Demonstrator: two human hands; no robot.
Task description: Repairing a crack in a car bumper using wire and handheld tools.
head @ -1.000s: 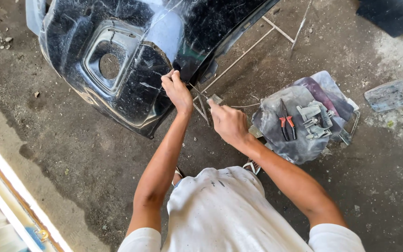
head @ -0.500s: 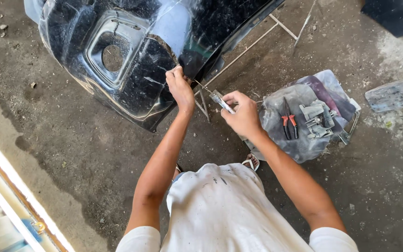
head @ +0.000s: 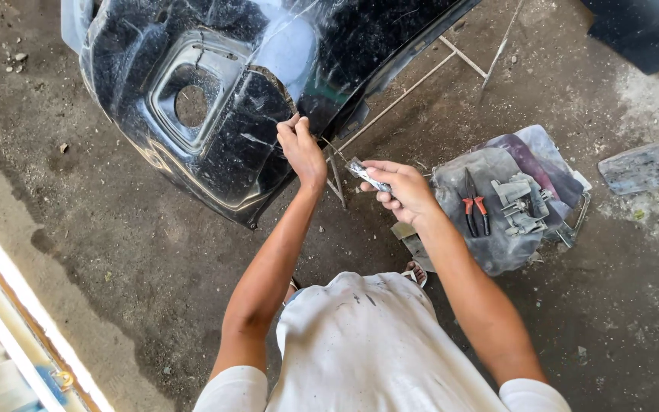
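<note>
Head view, I see a big glossy black bumper panel (head: 215, 99) propped on a thin metal stand (head: 429, 72) over dirty concrete; right of it a grey cloth (head: 490, 229) carries red-handled pliers (head: 473, 207) and grey metal clips (head: 524, 204). Left hand (head: 300, 149), arm outstretched, pinches the panel's lower edge. Right hand (head: 404, 191), elbow bent, is closed around a small metal tool (head: 368, 175) just beside the panel.

The large moulded plastic car bumper (head: 223, 114) is glossy black with pale blue-white glare streaks. The crumpled cloth bag (head: 497, 206) is grey, with a purple-maroon fold. On it lie red-handled pliers (head: 473, 207) and dull grey metal clips (head: 524, 204). The rough concrete floor (head: 101, 244) is mottled brown-grey. The person's cotton T-shirt (head: 375, 351) is white, smudged grey.
</note>
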